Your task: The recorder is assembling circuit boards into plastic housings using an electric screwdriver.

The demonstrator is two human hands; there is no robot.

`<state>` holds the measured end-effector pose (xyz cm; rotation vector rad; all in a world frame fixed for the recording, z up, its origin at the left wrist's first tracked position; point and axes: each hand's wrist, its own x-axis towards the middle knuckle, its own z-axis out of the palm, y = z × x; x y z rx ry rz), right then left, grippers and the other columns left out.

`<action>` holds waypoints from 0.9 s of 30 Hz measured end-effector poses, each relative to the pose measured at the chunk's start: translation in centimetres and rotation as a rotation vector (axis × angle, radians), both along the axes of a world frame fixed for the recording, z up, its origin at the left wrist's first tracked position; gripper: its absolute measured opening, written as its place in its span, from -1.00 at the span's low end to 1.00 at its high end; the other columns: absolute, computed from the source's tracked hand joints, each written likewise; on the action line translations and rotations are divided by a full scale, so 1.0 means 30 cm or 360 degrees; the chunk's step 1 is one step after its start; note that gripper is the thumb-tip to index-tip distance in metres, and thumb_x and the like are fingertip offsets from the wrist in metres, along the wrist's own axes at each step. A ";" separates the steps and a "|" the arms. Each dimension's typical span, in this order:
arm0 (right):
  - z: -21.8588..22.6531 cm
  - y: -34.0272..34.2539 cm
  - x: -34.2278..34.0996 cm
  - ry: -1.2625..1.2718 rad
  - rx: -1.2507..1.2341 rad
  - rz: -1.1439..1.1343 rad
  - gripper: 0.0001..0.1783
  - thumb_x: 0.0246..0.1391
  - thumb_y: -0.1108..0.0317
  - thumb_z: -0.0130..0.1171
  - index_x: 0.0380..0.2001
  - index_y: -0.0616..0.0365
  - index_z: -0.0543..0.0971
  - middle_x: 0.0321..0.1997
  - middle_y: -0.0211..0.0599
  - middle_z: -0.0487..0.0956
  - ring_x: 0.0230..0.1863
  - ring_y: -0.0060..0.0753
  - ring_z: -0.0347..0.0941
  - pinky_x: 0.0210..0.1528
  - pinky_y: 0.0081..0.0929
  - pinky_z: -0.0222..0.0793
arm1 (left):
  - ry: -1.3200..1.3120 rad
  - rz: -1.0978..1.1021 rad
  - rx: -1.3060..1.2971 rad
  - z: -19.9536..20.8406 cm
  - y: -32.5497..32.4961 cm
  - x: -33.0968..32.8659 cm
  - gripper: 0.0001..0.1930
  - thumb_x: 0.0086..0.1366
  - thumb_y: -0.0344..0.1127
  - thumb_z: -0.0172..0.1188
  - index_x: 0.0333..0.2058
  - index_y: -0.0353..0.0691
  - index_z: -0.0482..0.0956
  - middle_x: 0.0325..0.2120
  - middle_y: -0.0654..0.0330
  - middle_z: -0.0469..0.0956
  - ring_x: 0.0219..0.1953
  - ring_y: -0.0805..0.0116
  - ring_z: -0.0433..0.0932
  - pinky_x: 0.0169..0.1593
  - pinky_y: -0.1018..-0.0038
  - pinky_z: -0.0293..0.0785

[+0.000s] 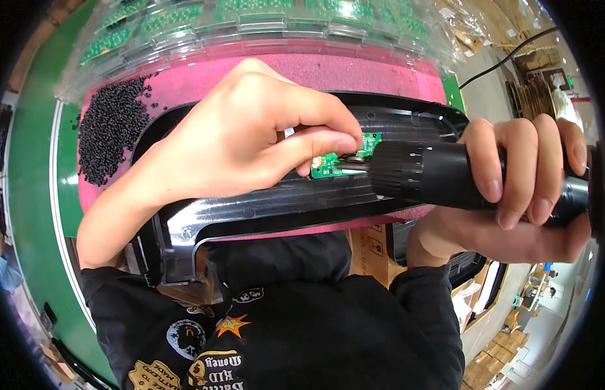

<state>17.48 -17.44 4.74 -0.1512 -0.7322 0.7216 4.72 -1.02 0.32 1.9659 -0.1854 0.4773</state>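
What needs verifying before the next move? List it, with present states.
1. Black cylindrical power driver gripped by the right fingers: ok.
2. Green circuit board lying inside the long, glossy black plastic shell: ok.
3. Left fingers well away from the slim metal bit: not ok, they are right beside it.
4. Bit tip seated in a fastener: cannot tell, too small to make out.
5. Small black pieces heaped outside the shell: ok.

Green table (67, 195), pink mat (380, 75) on top.
Mat bears: small black parts (110, 133), heaped left; black shell (283, 203), central.
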 end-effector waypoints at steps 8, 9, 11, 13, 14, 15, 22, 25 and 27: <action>0.071 -0.068 0.099 -0.0603 -0.0010 -0.0393 -0.73 -0.16 0.15 0.28 -0.49 -0.05 0.40 -0.64 -0.70 0.40 -0.65 -0.77 0.32 -0.39 -0.61 0.30 | 0.0054 0.0105 0.0013 0.001 0.010 0.003 -0.92 0.16 -0.57 0.30 -0.33 -0.38 0.66 -0.48 0.14 0.68 -0.54 0.47 0.64 -0.46 0.61 0.55; 0.102 -0.108 0.142 -0.0866 -0.0228 -0.0349 -0.73 -0.17 0.14 0.29 -0.57 -0.09 0.38 -0.64 -0.71 0.40 -0.65 -0.77 0.33 -0.40 -0.61 0.30 | 0.0038 0.0111 0.0012 0.002 0.010 -0.005 -0.91 0.15 -0.58 0.31 -0.33 -0.38 0.66 -0.48 0.15 0.68 -0.54 0.47 0.64 -0.46 0.61 0.55; 0.112 -0.124 0.158 -0.1128 -0.0448 -0.0312 -0.72 -0.19 0.13 0.29 -0.64 -0.12 0.37 -0.65 -0.72 0.40 -0.65 -0.77 0.33 -0.41 -0.61 0.31 | 0.0021 0.0108 0.0012 0.004 0.011 -0.007 -0.91 0.14 -0.58 0.32 -0.34 -0.37 0.67 -0.48 0.15 0.68 -0.54 0.48 0.64 -0.46 0.61 0.55; 0.076 -0.085 0.114 -0.0945 -0.0276 -0.0384 -0.69 -0.20 0.11 0.30 -0.69 -0.13 0.34 -0.65 -0.72 0.40 -0.65 -0.77 0.34 -0.41 -0.61 0.30 | -0.0009 0.0115 0.0047 0.005 0.012 0.002 -0.90 0.12 -0.58 0.33 -0.35 -0.36 0.66 -0.48 0.15 0.68 -0.54 0.47 0.64 -0.48 0.61 0.53; 0.055 -0.061 0.089 -0.0854 -0.0191 -0.0418 -0.67 -0.21 0.11 0.30 -0.71 -0.14 0.33 -0.64 -0.72 0.40 -0.65 -0.76 0.34 -0.42 -0.61 0.30 | -0.0009 0.0110 0.0046 0.003 0.015 0.007 -0.90 0.12 -0.58 0.33 -0.35 -0.36 0.66 -0.48 0.15 0.68 -0.54 0.47 0.64 -0.48 0.61 0.53; 0.040 -0.042 0.069 -0.0763 -0.0105 -0.0444 -0.65 -0.21 0.10 0.31 -0.73 -0.15 0.32 -0.64 -0.72 0.40 -0.65 -0.76 0.34 -0.42 -0.61 0.30 | -0.0051 0.0114 0.0083 0.001 0.017 0.008 -0.90 0.12 -0.57 0.34 -0.35 -0.36 0.66 -0.49 0.16 0.67 -0.55 0.48 0.64 -0.49 0.61 0.52; 0.022 -0.016 0.056 -0.0646 0.0042 -0.0345 -0.66 -0.20 0.06 0.33 -0.68 -0.11 0.37 -0.62 -0.66 0.39 -0.64 -0.73 0.33 -0.42 -0.59 0.28 | -0.0232 0.0162 0.0331 -0.014 0.019 0.017 -0.87 0.10 -0.55 0.34 -0.34 -0.34 0.62 -0.54 0.19 0.63 -0.53 0.44 0.62 -0.49 0.57 0.46; 0.022 0.012 0.040 -0.0727 -0.0020 -0.0381 -0.61 -0.17 0.05 0.35 -0.41 -0.03 0.38 -0.58 -0.62 0.39 -0.63 -0.68 0.31 -0.40 -0.56 0.26 | -0.0171 0.0191 0.0363 -0.027 0.024 0.011 -0.86 0.10 -0.52 0.34 -0.34 -0.33 0.61 -0.54 0.17 0.62 -0.52 0.42 0.61 -0.49 0.56 0.44; 0.007 0.034 0.057 -0.0767 -0.0001 -0.0296 -0.51 -0.11 0.01 0.34 -0.24 0.02 0.37 -0.56 -0.60 0.38 -0.61 -0.65 0.29 -0.38 -0.53 0.25 | -0.0183 0.0196 0.0434 -0.042 0.034 0.010 -0.87 0.11 -0.51 0.34 -0.34 -0.33 0.61 -0.55 0.17 0.61 -0.54 0.44 0.60 -0.50 0.56 0.42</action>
